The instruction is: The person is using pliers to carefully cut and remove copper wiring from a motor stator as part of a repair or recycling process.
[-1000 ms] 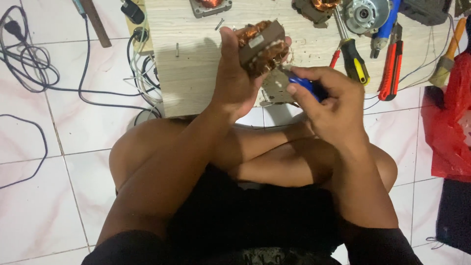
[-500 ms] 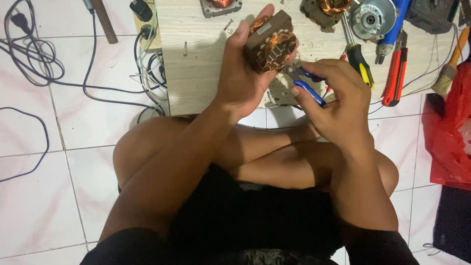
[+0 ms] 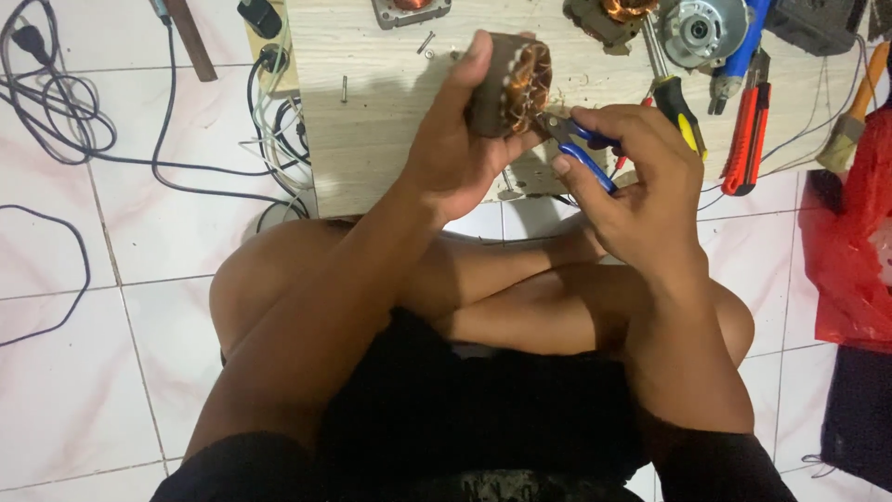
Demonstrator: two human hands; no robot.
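So I've got the stator up in my left hand, fingers wrapped tight around its dark body, thumb over the top, held just above the near edge of the board. The copper windings face right, toward my other hand. My right hand is closed around the blue grips of the pliers, and the tip sits right at the copper on the stator's lower right side. Can't tell if the jaws are actually biting wire or just touching it, too small to see.

Stuff around: on the board past my hands there's a screwdriver with a black and yellow handle, red pliers next to it, a silver motor housing and another copper-wound piece at the far edge. A couple of loose screws lie left of the stator. Black cables are tangled on the white tile floor to the left, and a red bag is off to the right. I'm sitting cross-legged, knees just under the board.
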